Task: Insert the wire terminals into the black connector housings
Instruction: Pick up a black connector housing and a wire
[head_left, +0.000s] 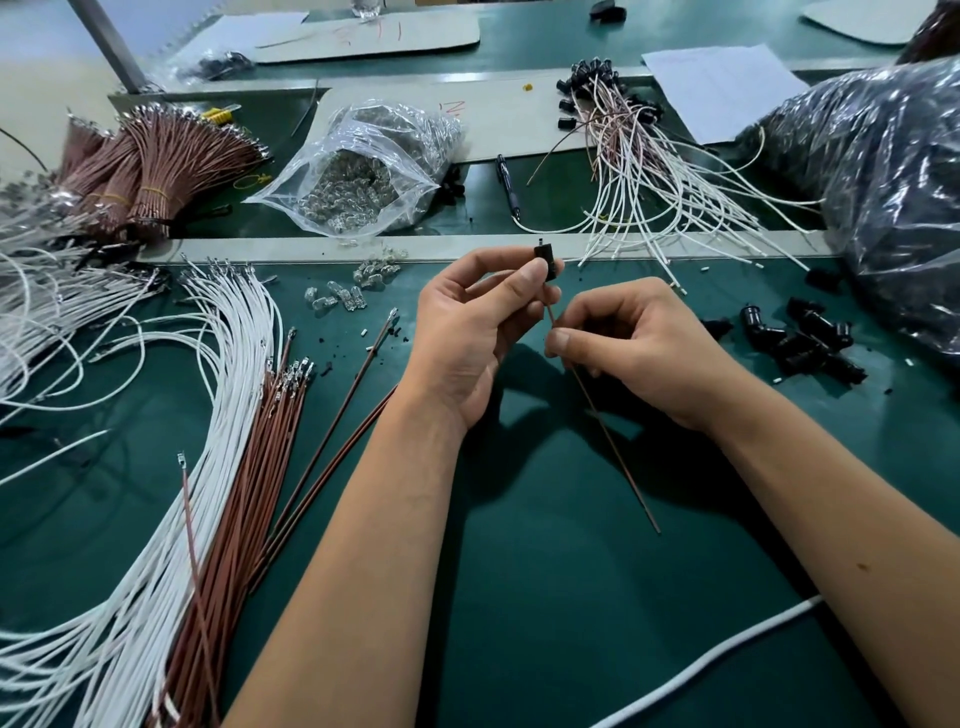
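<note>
My left hand (467, 322) pinches a small black connector housing (546, 261) between thumb and fingers, above the green mat. A thin brown wire (618, 447) runs from the housing's underside down and to the right. My right hand (634, 343) pinches this wire just below the housing. The wire's free end lies on the mat near my right forearm. Loose black housings (810, 338) lie to the right of my right hand. Brown wires with terminals (260, 441) and white wires (171, 467) fan out on the left.
A clear bag of small glass bulbs (358, 171) sits behind, with loose bulbs (337, 299) near it. Finished white-wire assemblies (649, 171) lie at the back right. A large dark plastic bag (893, 182) fills the right side. Bundled brown wires (150, 166) are at the back left.
</note>
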